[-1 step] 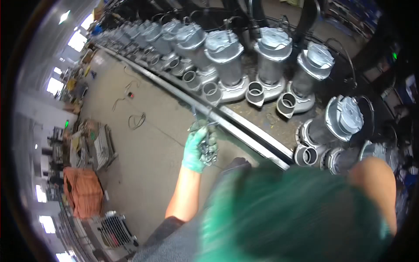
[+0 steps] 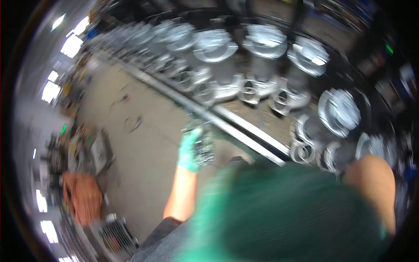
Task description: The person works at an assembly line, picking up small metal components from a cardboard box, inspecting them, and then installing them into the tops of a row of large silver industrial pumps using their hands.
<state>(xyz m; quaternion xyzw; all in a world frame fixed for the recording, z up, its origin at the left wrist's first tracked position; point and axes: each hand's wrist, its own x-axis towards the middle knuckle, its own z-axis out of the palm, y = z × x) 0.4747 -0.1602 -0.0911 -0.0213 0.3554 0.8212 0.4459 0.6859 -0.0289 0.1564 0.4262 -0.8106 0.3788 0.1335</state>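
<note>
My left hand, in a green glove, is closed around a bunch of small shiny metal parts; blur hides their exact kind. It hovers above the floor, beside a long metal rail. My right hand, also green-gloved, fills the lower right very close to the camera. Its fingers are smeared, so what it holds, if anything, does not show. Past the rail stands a row of grey metal pumps with round silver tops and open ring-shaped outlets.
The pump row curves from the far left round to the right, beside my right arm. On the left, an orange-covered bundle sits near a grated metal frame. A loop of cable lies on the grey floor.
The whole view has shifted a little and become more blurred, with the pumps slightly further left. My left hand keeps hold of the metal parts. My right hand stays close to the camera.
</note>
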